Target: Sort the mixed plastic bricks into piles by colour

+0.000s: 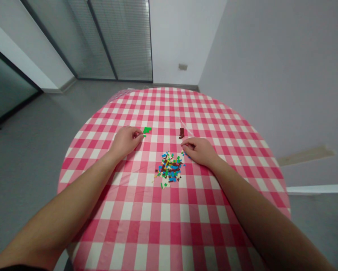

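L hand: thumb & index tips nearly together beside green pcs; can't tell if clamped. R hand: fingertips drawn together on near side of brown pcs; grip likewise unclear. Mixed pile lies on checked cloth, nearer R hand. Pinch pcs singly; keep R palm off pile.

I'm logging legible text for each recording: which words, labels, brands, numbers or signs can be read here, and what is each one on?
None can be read.
Mixed pile of small building bricks, green bricks by the left hand, dark brown bricks near the right hand: too small to tell if marked.
Wall plate: too blurred to tell.
Checked tablecloth: no lettering visible.
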Demonstrator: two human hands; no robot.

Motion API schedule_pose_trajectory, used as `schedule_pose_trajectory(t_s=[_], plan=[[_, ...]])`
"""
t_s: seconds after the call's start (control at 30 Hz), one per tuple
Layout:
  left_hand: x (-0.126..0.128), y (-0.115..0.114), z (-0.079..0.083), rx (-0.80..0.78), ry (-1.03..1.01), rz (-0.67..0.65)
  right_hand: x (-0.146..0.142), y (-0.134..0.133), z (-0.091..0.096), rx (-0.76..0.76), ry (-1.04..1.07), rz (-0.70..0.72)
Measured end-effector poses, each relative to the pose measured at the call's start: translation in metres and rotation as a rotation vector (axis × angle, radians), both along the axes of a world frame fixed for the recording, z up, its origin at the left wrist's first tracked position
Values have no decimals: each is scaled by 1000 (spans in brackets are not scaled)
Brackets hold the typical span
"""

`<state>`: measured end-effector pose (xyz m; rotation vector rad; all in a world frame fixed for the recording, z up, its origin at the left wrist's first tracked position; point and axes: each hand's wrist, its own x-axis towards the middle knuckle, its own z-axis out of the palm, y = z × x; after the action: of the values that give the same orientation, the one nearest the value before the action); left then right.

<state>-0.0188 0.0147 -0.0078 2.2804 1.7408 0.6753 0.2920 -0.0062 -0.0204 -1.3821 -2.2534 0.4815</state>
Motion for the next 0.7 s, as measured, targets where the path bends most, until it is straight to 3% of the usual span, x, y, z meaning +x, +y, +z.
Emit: schedule_pose_trajectory(t_s=[0.4, 0.7], plan=[[7, -1, -1, 15, 10, 35, -1, 0, 2, 2, -11, -2], [7, -6, -3, 7, 32, -82, -1, -1, 2, 2, -6, -3]])
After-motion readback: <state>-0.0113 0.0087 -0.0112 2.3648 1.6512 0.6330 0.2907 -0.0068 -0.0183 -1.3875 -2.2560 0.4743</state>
